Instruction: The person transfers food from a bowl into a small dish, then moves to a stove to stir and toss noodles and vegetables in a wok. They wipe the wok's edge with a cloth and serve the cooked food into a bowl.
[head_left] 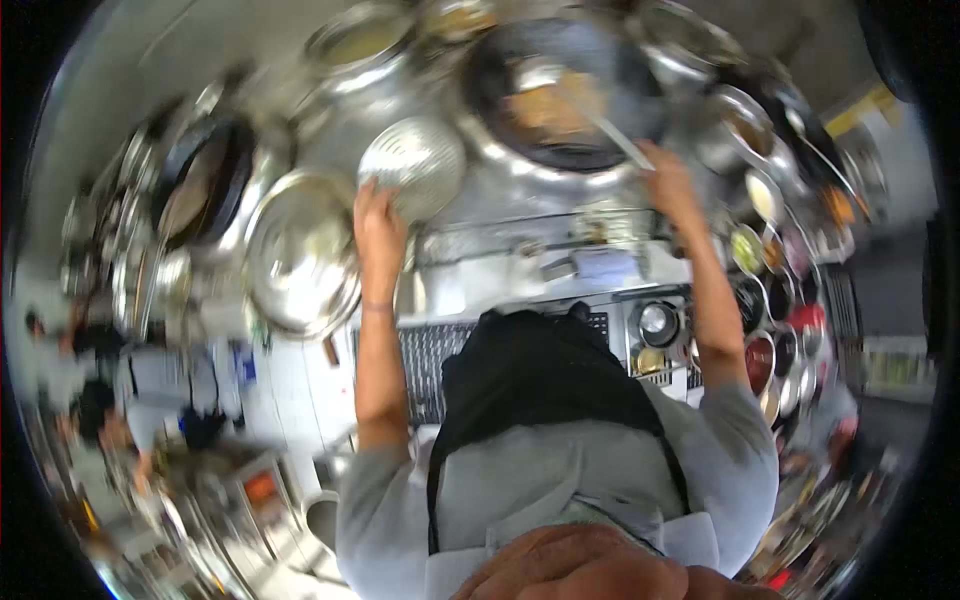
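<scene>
Gripping a metal strainer (412, 165) with our left hand (378, 222), our right hand (668, 180) clenches a ladle (575, 95) over brown food in the wok (560, 90); no writing is legible.

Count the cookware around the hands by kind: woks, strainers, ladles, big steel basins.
Woks: 2, front wok and side wok
Strainer: 1, strainer in the left hand
Ladle: 1, ladle in the right hand
Big steel basin: 1, basin
Total: 5
The small bowls on the right are too blurred to count.
</scene>
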